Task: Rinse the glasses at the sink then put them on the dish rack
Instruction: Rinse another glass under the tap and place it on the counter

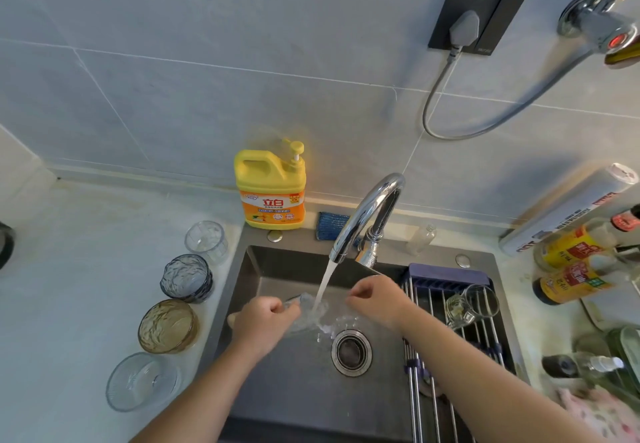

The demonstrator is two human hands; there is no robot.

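Observation:
Water runs from the chrome faucet into the steel sink. My left hand grips a clear glass tilted under the stream. My right hand hovers just right of the stream, fingers curled, holding nothing that I can see. One clear glass lies on its side on the dish rack over the sink's right part. On the counter left of the sink stand a clear glass, a blue glass, an amber glass and a clear bowl-like glass.
A yellow detergent bottle and a blue sponge sit behind the sink. Sauce bottles and other items crowd the counter to the right. The drain strainer lies in the sink bottom. A grey cable hangs from a wall socket.

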